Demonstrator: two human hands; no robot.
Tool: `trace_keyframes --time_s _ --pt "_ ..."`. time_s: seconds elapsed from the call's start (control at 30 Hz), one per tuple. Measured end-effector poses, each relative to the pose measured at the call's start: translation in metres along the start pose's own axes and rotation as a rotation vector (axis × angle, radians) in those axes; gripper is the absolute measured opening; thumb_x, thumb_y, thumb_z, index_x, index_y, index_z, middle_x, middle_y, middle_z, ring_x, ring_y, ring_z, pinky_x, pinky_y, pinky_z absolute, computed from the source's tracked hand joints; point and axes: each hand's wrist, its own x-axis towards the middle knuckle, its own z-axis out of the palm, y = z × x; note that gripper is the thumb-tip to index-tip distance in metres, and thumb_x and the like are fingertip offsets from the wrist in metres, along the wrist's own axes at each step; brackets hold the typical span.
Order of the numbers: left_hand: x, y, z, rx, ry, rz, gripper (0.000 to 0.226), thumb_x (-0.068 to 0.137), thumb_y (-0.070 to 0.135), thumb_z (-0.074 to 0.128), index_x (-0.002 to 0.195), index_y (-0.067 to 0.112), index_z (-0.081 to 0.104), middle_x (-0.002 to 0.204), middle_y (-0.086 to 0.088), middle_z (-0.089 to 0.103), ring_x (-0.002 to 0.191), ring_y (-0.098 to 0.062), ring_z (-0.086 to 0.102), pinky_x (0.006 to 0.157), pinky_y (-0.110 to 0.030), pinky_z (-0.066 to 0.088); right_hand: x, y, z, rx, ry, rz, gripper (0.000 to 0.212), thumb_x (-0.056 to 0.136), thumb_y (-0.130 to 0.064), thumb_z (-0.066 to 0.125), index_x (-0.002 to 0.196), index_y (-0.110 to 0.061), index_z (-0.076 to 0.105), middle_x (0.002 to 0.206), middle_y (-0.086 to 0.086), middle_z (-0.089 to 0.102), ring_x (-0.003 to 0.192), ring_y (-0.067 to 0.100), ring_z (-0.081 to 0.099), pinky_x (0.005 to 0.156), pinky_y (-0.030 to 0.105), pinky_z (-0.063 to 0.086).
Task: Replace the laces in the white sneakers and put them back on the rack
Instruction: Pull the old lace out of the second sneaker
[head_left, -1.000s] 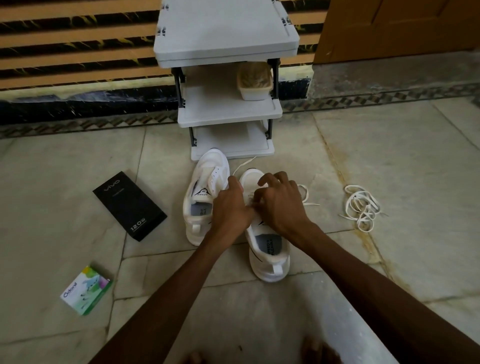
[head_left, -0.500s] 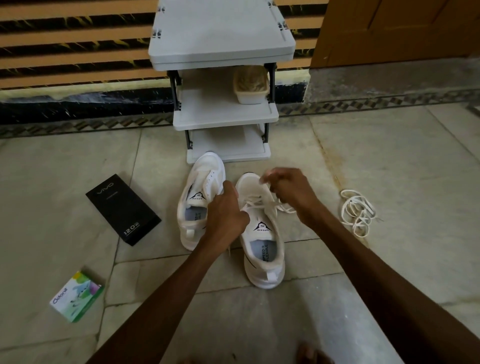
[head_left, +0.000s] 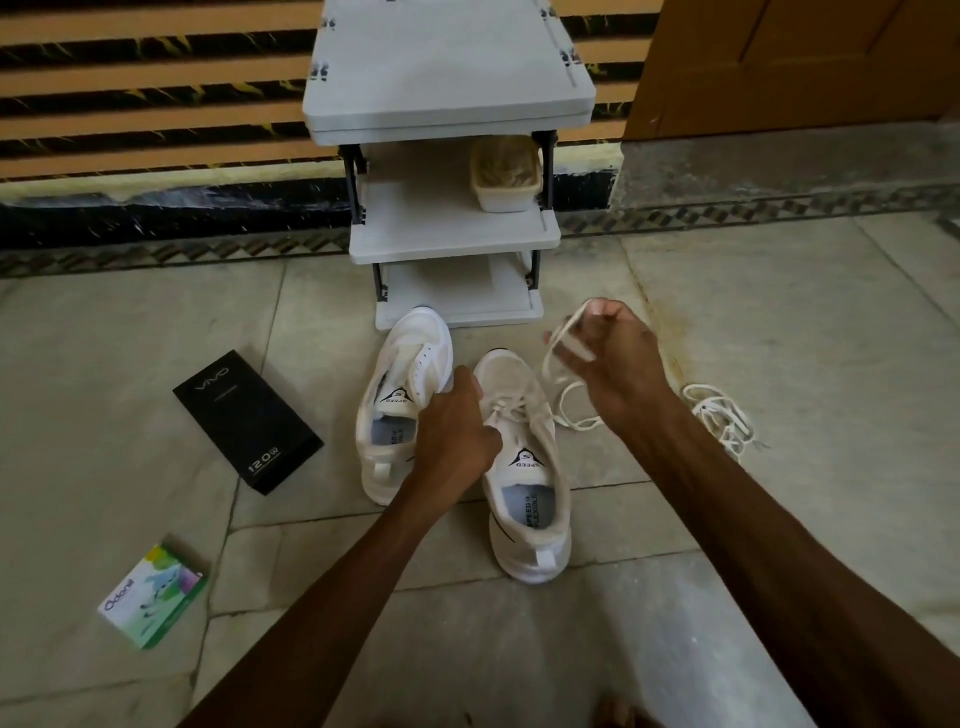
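While the right hand (head_left: 613, 358) pinches the lace (head_left: 557, 364) raised above the sneaker (head_left: 524, 493) on the floor (head_left: 805, 322) before the rack (head_left: 452, 234), a hard tug could snag an eyelet and drag the shoe (the left hand (head_left: 457, 431), fingers curled, braces that sneaker).

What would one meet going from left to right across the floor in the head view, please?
Green box → black box → unlaced sneaker → partly laced sneaker → right hand gripping its lace → loose lace bundle.
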Motion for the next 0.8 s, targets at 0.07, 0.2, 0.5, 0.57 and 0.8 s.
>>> trace_keyframes --time_s 0.07,0.2,0.5,0.57,0.8 --pt "0.001 -0.001 0.001 -0.003 -0.004 0.008 0.04 0.077 0.01 0.066 0.109 0.018 0.043 0.085 -0.002 0.057 0.075 -0.021 0.055 0.053 -0.025 0.034 -0.002 -0.001 0.002 0.138 -0.042 0.112 0.024 0.088 0.001 0.039 0.073 -0.016 0.049 0.066 0.004 0.051 0.051 0.014 0.047 0.053 0.024 0.049" --pt "0.001 -0.003 0.001 -0.007 -0.004 -0.002 0.04 0.078 0.014 0.066 0.113 0.018 0.046 0.087 -0.001 0.057 0.08 -0.021 0.056 0.061 -0.028 0.038 0.004 0.009 -0.004 -0.597 -0.083 -0.2 0.019 0.096 -0.017 0.044 0.082 -0.016 0.055 0.061 -0.002 0.05 0.049 0.01 0.04 0.044 0.021 0.031" --pt "0.001 -0.001 0.017 0.271 -0.044 0.312 0.036 0.09 0.016 0.054 0.125 0.019 0.059 0.13 -0.006 0.043 0.114 -0.025 0.048 0.095 -0.036 0.045 -0.001 0.026 -0.025 -1.618 -0.064 -0.374 0.041 0.09 -0.043 0.061 0.123 -0.019 0.062 0.118 0.008 0.064 0.104 0.027 0.061 0.085 0.037 0.05" --pt "0.004 -0.001 0.019 0.351 -0.077 0.325 0.036 0.091 0.02 0.054 0.126 0.021 0.06 0.132 -0.004 0.042 0.118 -0.025 0.043 0.098 -0.037 0.041 -0.015 0.03 -0.026 -1.657 -0.218 -0.21 0.037 0.084 -0.05 0.066 0.109 -0.023 0.07 0.106 0.001 0.071 0.091 0.018 0.066 0.078 0.03 0.054" --pt "0.017 0.011 0.005 -1.042 -0.223 -0.379 0.02 0.08 -0.006 0.054 0.078 0.009 0.066 0.074 0.0 0.061 0.075 -0.016 0.053 0.063 -0.02 0.043 -0.035 0.042 -0.047 -1.677 -0.162 -0.368 0.02 0.086 -0.03 0.061 0.084 -0.014 0.073 0.076 0.007 0.07 0.074 0.027 0.066 0.059 0.024 0.036"
